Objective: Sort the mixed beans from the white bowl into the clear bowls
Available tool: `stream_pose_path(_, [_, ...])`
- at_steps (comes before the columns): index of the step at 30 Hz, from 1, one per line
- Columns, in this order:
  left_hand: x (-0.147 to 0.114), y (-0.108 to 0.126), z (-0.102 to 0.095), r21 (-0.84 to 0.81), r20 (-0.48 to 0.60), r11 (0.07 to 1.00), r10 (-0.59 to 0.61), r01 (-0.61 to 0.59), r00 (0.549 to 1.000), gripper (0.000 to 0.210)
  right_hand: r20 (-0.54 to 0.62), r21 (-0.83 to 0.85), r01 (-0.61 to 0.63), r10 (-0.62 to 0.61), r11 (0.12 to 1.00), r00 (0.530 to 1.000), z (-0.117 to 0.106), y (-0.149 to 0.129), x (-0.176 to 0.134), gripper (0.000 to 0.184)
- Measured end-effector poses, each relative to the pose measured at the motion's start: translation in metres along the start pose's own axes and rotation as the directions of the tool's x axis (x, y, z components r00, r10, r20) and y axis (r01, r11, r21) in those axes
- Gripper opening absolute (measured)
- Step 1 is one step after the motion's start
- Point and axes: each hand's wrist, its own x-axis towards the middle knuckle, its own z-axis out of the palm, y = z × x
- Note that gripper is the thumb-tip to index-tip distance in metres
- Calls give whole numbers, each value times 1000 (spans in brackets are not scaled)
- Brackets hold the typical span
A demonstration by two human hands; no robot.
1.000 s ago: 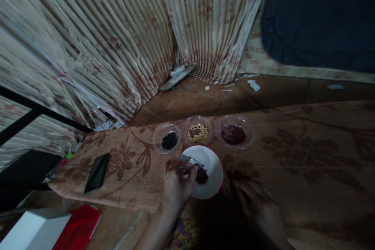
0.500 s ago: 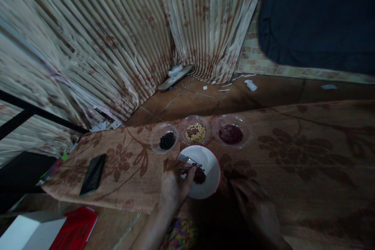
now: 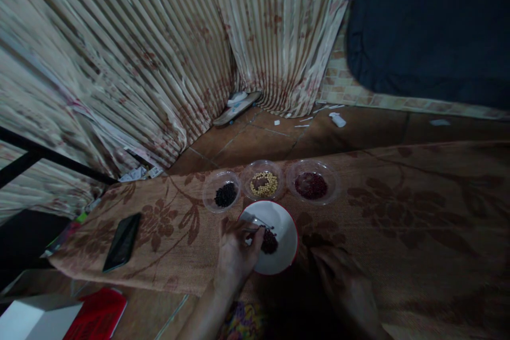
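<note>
My left hand (image 3: 237,249) is closed on slim metal tweezers (image 3: 260,221), whose tips point into a white bowl (image 3: 286,236) with a red rim. Small dark red beans (image 3: 270,243) lie in a heap on the bowl's bottom, a few near the tips. To the right of the bowl, my right hand (image 3: 345,279) rests low in deep shadow; its fingers look bent, but what they do is too dark to make out. Behind the bowl stand three clear plastic bowls: black beans (image 3: 225,194) at left, yellow soybeans (image 3: 263,184) in the middle, dark red beans (image 3: 311,186) at right.
A brown flowered cloth (image 3: 171,255) covers the table. On its left part lies a black phone (image 3: 122,241). Below left are a white box (image 3: 37,319) and a red packet (image 3: 98,313). Past the far edge, paper scraps (image 3: 337,119) lie on the tiled floor before striped curtains (image 3: 159,53).
The view has shifted slightly, so everything sits a little lower and further left. My left hand keeps its grip on the tweezers over the bowl; my right hand has hardly moved.
</note>
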Motion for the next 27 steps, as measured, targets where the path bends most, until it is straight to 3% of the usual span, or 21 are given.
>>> stream_pose_path(27, [-3,-5,6,-39,25,998,-40,41,999,8,-6,-5,0,0,1000,1000,0,0,-2,24])
